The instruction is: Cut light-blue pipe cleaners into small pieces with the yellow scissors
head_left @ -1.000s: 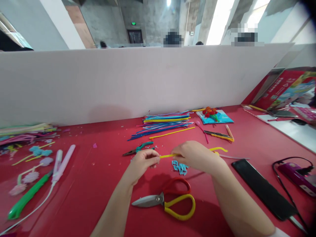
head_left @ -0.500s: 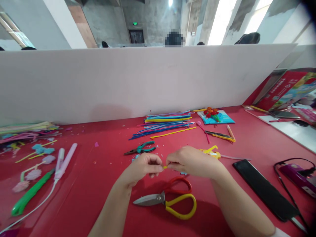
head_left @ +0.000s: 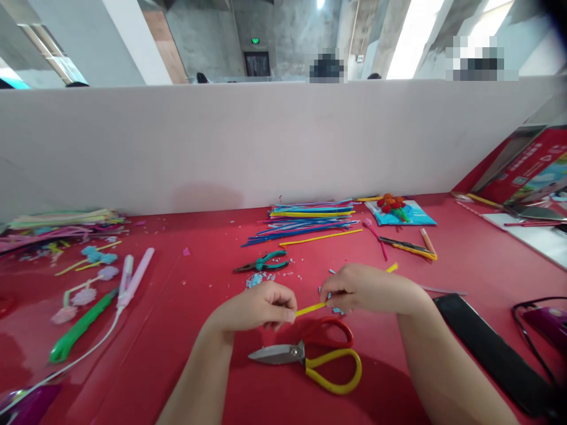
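A short yellow pipe cleaner (head_left: pixel 310 309) stretches between my two hands above the red table. My left hand (head_left: pixel 263 306) pinches its left end between thumb and fingers. At the other end, my right hand (head_left: pixel 361 288) has its fingers closed on it. Just below lie large scissors (head_left: pixel 305 356) with one red and one yellow handle, blades pointing left. Small blue clippings (head_left: pixel 259 278) are scattered behind my left hand, close to the green-handled pliers (head_left: pixel 263 262). A yellow tool, mostly hidden, sits behind my right wrist.
Pipe cleaners (head_left: pixel 310 215) lie bundled against the white partition (head_left: pixel 221 147). Tweezers (head_left: pixel 407 247) and red flowers (head_left: pixel 392 203) on a blue packet are at right back. A black phone-like slab (head_left: pixel 491 354) lies right; a pink corded tool (head_left: pixel 133 283) and green-handled tool (head_left: pixel 84 324) lie left.
My hands have moved apart, so more of the yellow pipe cleaner shows between them. The view has shifted slightly, and the table items appear farther right.
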{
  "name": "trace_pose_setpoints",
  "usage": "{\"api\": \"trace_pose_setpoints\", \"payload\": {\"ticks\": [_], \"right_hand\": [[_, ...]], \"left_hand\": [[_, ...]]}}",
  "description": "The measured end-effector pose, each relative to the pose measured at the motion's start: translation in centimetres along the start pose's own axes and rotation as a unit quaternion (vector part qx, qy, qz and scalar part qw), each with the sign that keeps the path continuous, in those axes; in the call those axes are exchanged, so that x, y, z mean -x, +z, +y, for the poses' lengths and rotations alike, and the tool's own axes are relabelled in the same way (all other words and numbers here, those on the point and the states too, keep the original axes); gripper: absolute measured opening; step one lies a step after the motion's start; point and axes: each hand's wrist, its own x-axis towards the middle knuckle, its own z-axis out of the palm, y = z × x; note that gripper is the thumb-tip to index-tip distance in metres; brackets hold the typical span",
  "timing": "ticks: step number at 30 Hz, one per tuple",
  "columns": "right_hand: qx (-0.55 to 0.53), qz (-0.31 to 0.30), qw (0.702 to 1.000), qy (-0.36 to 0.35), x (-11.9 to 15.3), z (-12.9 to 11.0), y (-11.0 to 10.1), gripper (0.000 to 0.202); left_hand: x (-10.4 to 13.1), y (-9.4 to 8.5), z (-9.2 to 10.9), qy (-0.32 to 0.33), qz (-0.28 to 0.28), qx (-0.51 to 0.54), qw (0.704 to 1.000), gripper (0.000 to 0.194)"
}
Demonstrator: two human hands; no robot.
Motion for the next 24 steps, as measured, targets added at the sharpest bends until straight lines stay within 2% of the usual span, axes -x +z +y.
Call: {"api": "trace_pose_setpoints", "payload": {"ticks": [3, 7, 10, 12, 17, 21, 24], "right_hand": [[0.028, 0.005, 0.999, 0.013, 0.0, 0.6, 0.1, 0.020], [0.116, 0.057, 0.990, 0.052, -0.3, 0.9, 0.5, 0.019], [0.133, 0.074, 0.986, 0.066, -0.4, 0.7, 0.6, 0.022], [0.132, 0.077, 0.986, 0.072, -0.3, 0.5, 0.6, 0.023], [0.136, 0.098, 0.982, 0.085, -0.3, 0.2, 0.4, 0.025], [0.152, 0.083, 0.981, 0.090, -0.7, 0.3, 0.5, 0.027], [0.165, 0.077, 0.980, 0.084, -0.8, 0.2, 0.7, 0.026]], "left_hand": [[-0.3, -0.1, 0.0, 0.012, -0.009, 0.026, 1.000, 0.018], [-1.1, 0.0, 0.0, 0.046, 0.083, -0.004, 0.995, 0.018], [-1.7, 0.2, -0.2, 0.050, 0.150, -0.034, 0.987, 0.016], [-2.0, 0.3, -0.4, 0.053, 0.171, -0.040, 0.983, 0.015], [-2.1, 0.3, -0.5, 0.041, 0.167, -0.056, 0.984, 0.018], [-2.1, 0.3, -0.6, 0.034, 0.182, -0.077, 0.980, 0.017], [-2.1, 0.5, -0.8, 0.015, 0.158, -0.076, 0.984, 0.015]]}}
